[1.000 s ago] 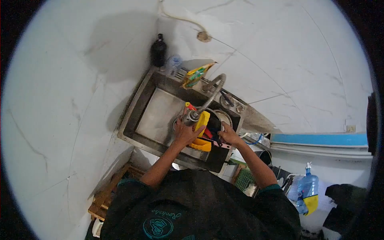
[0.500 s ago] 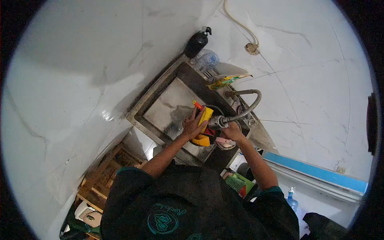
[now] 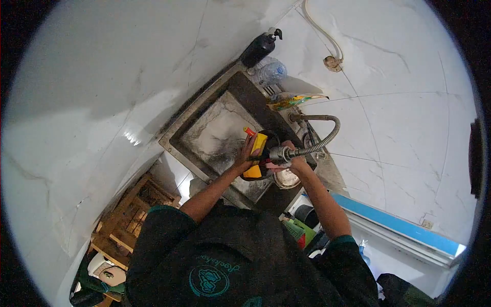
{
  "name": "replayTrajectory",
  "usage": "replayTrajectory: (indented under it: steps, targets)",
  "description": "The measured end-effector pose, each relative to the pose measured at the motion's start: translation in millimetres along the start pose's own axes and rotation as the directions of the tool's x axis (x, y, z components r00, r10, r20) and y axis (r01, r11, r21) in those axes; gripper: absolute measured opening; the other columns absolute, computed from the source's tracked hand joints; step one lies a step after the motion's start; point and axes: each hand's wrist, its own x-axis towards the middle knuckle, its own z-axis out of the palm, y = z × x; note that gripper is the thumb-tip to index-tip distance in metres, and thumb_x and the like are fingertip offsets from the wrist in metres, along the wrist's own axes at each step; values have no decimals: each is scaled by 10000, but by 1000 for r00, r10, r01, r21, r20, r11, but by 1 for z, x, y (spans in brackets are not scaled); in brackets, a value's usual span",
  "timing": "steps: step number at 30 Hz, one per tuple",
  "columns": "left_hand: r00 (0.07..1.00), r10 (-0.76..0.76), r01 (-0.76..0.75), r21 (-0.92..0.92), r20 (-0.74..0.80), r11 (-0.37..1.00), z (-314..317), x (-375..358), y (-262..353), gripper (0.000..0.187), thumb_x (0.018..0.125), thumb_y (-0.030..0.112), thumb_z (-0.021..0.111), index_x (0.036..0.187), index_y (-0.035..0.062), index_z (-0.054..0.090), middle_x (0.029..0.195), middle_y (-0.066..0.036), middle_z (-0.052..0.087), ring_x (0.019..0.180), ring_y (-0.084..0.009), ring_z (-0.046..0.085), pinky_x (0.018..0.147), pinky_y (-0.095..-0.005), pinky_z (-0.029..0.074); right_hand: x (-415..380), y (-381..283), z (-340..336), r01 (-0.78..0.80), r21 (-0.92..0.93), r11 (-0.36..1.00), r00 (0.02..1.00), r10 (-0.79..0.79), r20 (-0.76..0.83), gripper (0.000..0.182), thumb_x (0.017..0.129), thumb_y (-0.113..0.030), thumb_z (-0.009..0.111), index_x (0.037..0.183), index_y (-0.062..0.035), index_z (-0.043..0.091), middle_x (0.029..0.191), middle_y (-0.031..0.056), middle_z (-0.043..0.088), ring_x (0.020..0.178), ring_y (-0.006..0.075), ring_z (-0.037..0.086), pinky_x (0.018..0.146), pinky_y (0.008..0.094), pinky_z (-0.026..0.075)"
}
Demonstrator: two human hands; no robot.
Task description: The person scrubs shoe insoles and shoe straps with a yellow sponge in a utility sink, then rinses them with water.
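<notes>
My left hand is closed on a yellow and black item over the sink. A red-orange tip sticks out above its fingers. Beside the metal faucet head, my right hand has its fingers bent round something pink, partly hidden by the faucet. Just below that hand sits a round bowl with pale contents, near the sink's right side.
The flexible faucet hose arches on the right. A black pump bottle, a clear plastic bottle and a yellow-green packet stand along the back edge. A wooden rack is at lower left.
The pink thing has moved left towards the yellow item, uncovering the round bowl. My left hand's fingers have drawn in along the yellow item. The camera view has shifted slightly.
</notes>
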Motion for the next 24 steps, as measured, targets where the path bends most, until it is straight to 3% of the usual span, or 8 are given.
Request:
replayTrajectory:
  steps: [11, 14, 18, 19, 20, 22, 23, 24]
  targets:
    - [999, -18, 22, 91, -44, 996, -1, 1, -12, 690, 933, 533, 391, 1494, 221, 136, 1542, -167, 26, 1365, -407, 234, 1064, -554, 221, 0, 1, 7, 164, -197, 967, 985, -151, 77, 625, 639, -37, 792, 1119, -58, 392, 1047, 100, 508, 925, 218, 594, 616, 368, 592]
    - [999, -32, 36, 139, -35, 990, -8, 1, -10, 700, 921, 514, 435, 1493, 245, 136, 1544, -164, 25, 1355, -409, 255, 1059, -563, 234, -15, -14, 31, 200, -180, 963, 979, -201, 10, 456, 732, -96, 718, 1056, -58, 399, 961, 80, 523, 908, 193, 587, 669, 335, 535]
    - [999, -12, 2, 327, 30, 945, -36, 0, 20, 725, 873, 492, 545, 1476, 337, 173, 1552, -131, 29, 1343, -423, 268, 1058, -586, 232, -41, -41, 52, -60, -83, 995, 998, 58, -24, 354, 813, -87, 642, 1087, -47, 421, 936, 97, 581, 887, 203, 617, 682, 348, 532]
    - [997, -12, -20, 421, 73, 907, -47, -1, 28, 721, 858, 492, 567, 1463, 367, 196, 1555, -112, 33, 1334, -447, 264, 1055, -596, 229, -35, -28, 50, 179, -444, 878, 980, -196, 7, 366, 819, -76, 633, 1117, -39, 424, 941, 104, 591, 851, 205, 623, 662, 347, 535]
    - [993, -16, -46, 511, 116, 859, -59, -1, 34, 719, 842, 493, 590, 1450, 397, 219, 1557, -92, 37, 1325, -471, 259, 1052, -605, 225, -22, -3, 46, 365, -725, 584, 903, -410, 124, 379, 825, -65, 623, 1147, -30, 426, 946, 111, 601, 815, 207, 629, 642, 345, 539]
    - [982, -66, -64, 642, 177, 764, -76, 2, 56, 709, 816, 515, 613, 1426, 441, 261, 1561, -59, 44, 1297, -520, 257, 1038, -627, 228, -15, 27, 53, 373, -737, 564, 878, -471, 84, 415, 833, -50, 609, 1203, -15, 426, 969, 124, 614, 756, 209, 637, 610, 337, 538]
    - [975, -108, -56, 689, 192, 723, -83, 4, 72, 701, 805, 537, 613, 1415, 454, 279, 1562, -44, 47, 1278, -543, 258, 1028, -638, 234, -16, 38, 63, 237, -463, 854, 947, -311, -87, 437, 834, -47, 605, 1230, -9, 424, 986, 131, 617, 734, 208, 640, 599, 331, 535]
    - [966, -151, -52, 734, 208, 677, -87, 7, 81, 693, 793, 559, 614, 1403, 467, 298, 1563, -30, 49, 1259, -567, 260, 1017, -650, 240, -13, 46, 70, 150, -346, 926, 969, -207, -132, 458, 849, -55, 594, 1258, -17, 391, 968, 134, 620, 720, 204, 642, 580, 326, 530]
